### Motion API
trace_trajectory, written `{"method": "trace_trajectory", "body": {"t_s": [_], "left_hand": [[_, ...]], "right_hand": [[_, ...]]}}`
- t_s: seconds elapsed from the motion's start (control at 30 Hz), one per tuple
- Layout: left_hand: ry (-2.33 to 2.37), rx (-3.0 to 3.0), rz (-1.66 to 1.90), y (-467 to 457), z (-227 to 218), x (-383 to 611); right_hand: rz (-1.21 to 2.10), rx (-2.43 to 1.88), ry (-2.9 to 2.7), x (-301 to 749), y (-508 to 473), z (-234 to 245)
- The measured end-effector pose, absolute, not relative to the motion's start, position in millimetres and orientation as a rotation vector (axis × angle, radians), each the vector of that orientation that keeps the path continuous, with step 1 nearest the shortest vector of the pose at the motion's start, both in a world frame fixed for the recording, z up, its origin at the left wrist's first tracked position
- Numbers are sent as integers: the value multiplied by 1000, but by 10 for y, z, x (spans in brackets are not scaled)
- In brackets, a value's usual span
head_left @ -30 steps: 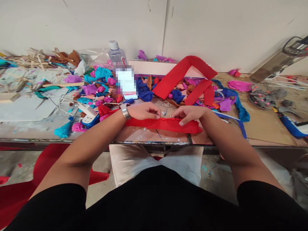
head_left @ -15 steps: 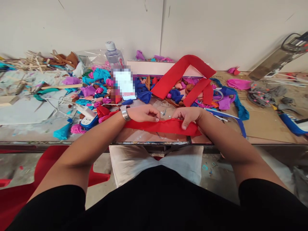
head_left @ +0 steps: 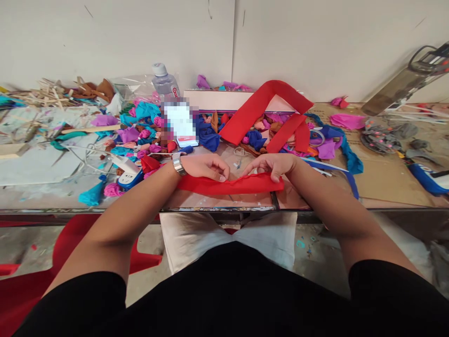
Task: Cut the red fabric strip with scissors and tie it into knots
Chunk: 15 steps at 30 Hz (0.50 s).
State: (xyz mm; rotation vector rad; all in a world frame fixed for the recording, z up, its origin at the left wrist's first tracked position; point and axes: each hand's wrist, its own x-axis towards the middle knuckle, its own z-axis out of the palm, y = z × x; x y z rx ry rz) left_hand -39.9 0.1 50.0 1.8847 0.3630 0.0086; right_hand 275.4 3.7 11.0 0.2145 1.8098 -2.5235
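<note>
A red fabric strip (head_left: 242,185) lies flat along the near edge of the table (head_left: 386,187). My left hand (head_left: 205,166), with a metal watch at the wrist, pinches the strip's upper edge near its left part. My right hand (head_left: 271,164) has its fingers curled over the strip's right part, with the thumb pressing down on it. The two hands sit a few centimetres apart at the strip's middle.
A longer folded red band (head_left: 266,107) lies behind the hands among heaps of coloured fabric scraps (head_left: 140,126). A water bottle (head_left: 164,84), a power strip (head_left: 128,173), wood sticks (head_left: 45,89) at far left and a hot-glue gun (head_left: 403,89) at right crowd the table.
The strip's right end has drawn in toward the middle. Both hands shifted slightly left along the strip and stayed on it.
</note>
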Motion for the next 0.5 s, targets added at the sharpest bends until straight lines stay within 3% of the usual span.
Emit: {"method": "trace_trajectory", "body": {"t_s": [0.5], "left_hand": [[416, 1861, 68, 72, 414, -432]], "right_hand": [[-2488, 195, 1971, 2726, 38, 120]]}}
